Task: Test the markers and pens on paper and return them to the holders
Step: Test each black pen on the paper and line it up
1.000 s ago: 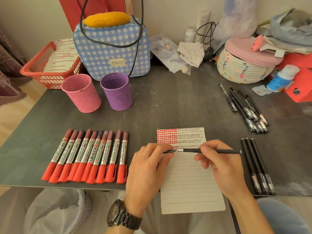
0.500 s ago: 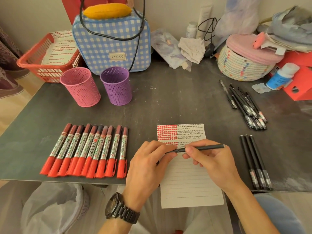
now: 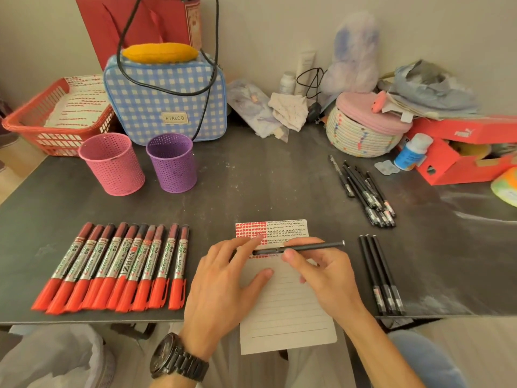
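Plainly, bag label [image 3: 174, 118] reads ETALOO; one red marker [image 3: 131, 260] reads ZHEN.

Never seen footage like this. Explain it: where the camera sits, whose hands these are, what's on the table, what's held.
No machine here: a camera worn on a person's head looks down at their own hands. The right hand pinches a black pen over a lined sheet of paper whose top carries red and black test marks. The left hand lies open, fingers by the pen's cap end. On the table lie a row of red markers, three black pens at the right and a looser bunch of black pens farther back. A pink holder and a purple holder stand behind the markers.
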A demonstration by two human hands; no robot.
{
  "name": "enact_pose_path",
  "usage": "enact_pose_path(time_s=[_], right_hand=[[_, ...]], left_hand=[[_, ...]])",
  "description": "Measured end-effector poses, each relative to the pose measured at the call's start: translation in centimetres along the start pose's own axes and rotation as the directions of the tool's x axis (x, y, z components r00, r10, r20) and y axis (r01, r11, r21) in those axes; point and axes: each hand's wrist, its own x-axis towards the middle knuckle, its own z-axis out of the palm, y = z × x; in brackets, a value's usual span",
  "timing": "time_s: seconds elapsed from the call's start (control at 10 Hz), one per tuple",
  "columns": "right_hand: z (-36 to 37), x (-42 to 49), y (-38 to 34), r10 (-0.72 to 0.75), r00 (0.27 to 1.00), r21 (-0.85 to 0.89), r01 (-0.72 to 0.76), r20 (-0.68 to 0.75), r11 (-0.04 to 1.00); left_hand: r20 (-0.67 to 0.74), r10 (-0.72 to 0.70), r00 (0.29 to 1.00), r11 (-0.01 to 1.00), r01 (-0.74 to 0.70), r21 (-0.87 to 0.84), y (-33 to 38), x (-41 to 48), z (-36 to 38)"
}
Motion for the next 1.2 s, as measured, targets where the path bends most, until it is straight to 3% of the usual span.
enact_pose_path(time_s=[0.2,0.4,0.5,0.6,1.2], right_hand=[[-7.3,-0.9,-1.6,0.105,0.979,0.036,-0.100,-0.177,0.994],[-17.5,-1.0,-1.2,0.215,0.957,-0.288,-0.265,-0.193,0.920],[-19.7,-0.9,0.2,0.311,0.921,-0.506,-0.389,-0.234,0.770],[-19.9,-1.0,1.4,0.363,0.906,-0.578,-0.418,-0.216,0.701],[-17.6,-1.6,2.5,0.346,0.915,-0.652,-0.393,-0.208,0.648]], left_hand=[[0.126,-0.066,0.990,0.987,0.047,0.153,0.0,0.1,0.2],[0.124,-0.073,0.990,0.984,0.052,0.168,0.1,0.1,0.3],[0.122,-0.077,0.990,0.986,0.057,0.157,0.2,0.1,0.2],[0.133,-0.079,0.988,0.986,0.058,0.154,0.3,0.1,0.0],[0.141,-0.068,0.988,0.986,0.046,0.158,0.2,0.0,0.0]])
